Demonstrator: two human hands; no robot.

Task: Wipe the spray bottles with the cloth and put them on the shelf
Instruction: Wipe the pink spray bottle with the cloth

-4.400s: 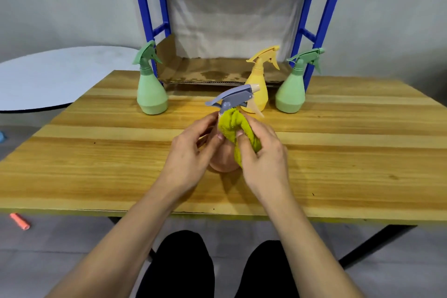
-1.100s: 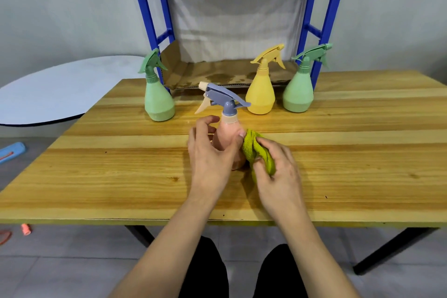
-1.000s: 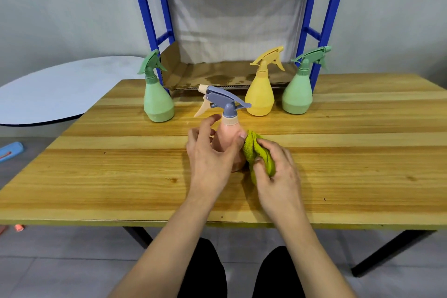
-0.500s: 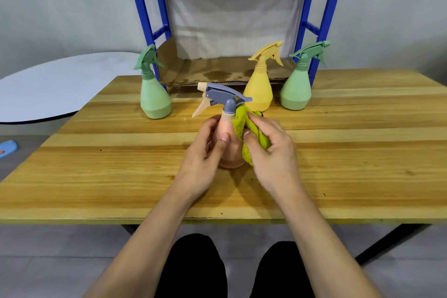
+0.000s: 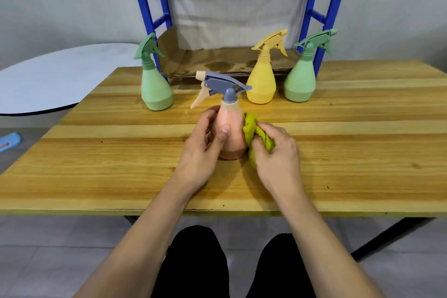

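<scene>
Left hand (image 5: 202, 152) grip around upright pink spray bottle (image 5: 230, 132), right hand (image 5: 278, 150) grip bunching green cloth (image 5: 255, 132) against it

The left hand (image 5: 202, 150) is covering the 9 o'clock flank of the pink spray bottle (image 5: 231, 135), and the green cloth (image 5: 256, 135) is hiding its 3 o'clock side. Most of the cloth is disappearing inside the right hand (image 5: 275, 152). The picture's top edge is cutting off the blue shelf (image 5: 145, 7). At 9 o'clock, the edge is clipping a small blue object (image 5: 9, 141), too partial to identify.
</scene>
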